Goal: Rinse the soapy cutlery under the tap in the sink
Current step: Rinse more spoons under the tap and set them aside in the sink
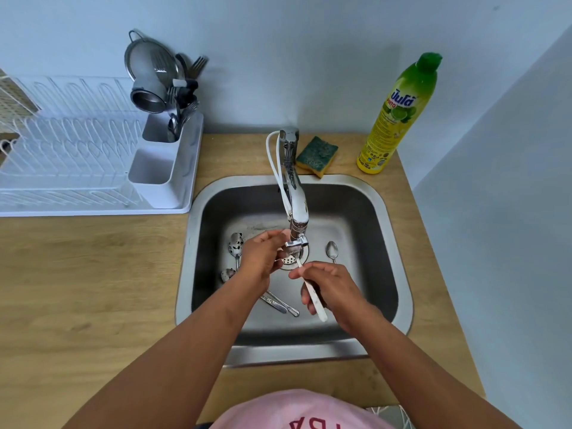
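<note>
A steel sink (399, 274) is set in a wooden counter, and a chrome tap (294, 193) reaches out over its drain. My right hand (334, 289) grips the handle of a soapy spoon (314, 300), with the bowl held up under the tap's spout. My left hand (263, 258) is at the spoon's bowl, fingers curled around it beneath the spout. Several soapy spoons (236, 244) lie on the sink floor at the left, their handles (280, 305) passing under my left wrist. One clean-looking spoon (331, 250) lies to the right of the drain.
A white dish rack (93, 168) stands on the counter at the left, its caddy (173, 168) holding forks, spoons and a strainer. Behind the sink lie a green-and-yellow sponge (317, 156) and a dish soap bottle (399, 116). Walls close in behind and at the right.
</note>
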A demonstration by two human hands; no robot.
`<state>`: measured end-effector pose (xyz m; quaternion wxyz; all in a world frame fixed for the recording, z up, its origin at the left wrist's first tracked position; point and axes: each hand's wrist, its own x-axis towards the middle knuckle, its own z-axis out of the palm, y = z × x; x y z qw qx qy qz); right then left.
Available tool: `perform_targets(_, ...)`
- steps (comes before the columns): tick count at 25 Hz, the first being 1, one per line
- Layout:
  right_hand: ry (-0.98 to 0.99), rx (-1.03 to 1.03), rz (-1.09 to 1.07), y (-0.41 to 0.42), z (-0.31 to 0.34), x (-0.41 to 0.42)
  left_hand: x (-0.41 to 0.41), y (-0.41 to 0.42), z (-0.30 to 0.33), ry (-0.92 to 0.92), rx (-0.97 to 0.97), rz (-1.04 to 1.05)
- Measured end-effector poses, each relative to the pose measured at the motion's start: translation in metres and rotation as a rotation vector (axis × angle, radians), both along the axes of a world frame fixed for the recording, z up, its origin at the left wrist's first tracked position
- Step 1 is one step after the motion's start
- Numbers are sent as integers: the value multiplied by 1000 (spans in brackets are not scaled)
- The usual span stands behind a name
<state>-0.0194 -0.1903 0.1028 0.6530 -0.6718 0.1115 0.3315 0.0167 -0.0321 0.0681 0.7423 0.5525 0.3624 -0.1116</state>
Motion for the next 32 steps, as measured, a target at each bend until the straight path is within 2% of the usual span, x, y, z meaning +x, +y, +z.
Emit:
perform_targets(5,318,244,-192,22,-7,32,-2,-5,2,-144,7,-64)
perform_targets(10,427,421,-181,36,-18,51,3,13,-1,-132,-56,2)
perform_targets(14,497,480,-136,40,-27,54,3,17,-2,-118,-86,40)
perform_targets(16,476,425,-186,39,-32,54,1,14,-3,-84,-145,38)
perform_targets(19,301,292,-240,36,-37,49,-4,13,-1,-48,-232,-15)
perform_targets(22,148,238,-141,33,-35,38,-7,13,2,-70,-133,-83)
perform_targets(25,91,228,-100,27,-31,29,-5,14,4,-94,-75,-87)
perform_targets(28,95,234,-120,18,-27,20,-5,13,5,-95,-105,-54)
perform_targets(32,263,286,-196,12,-29,9,-5,2,2,-45,-151,-45)
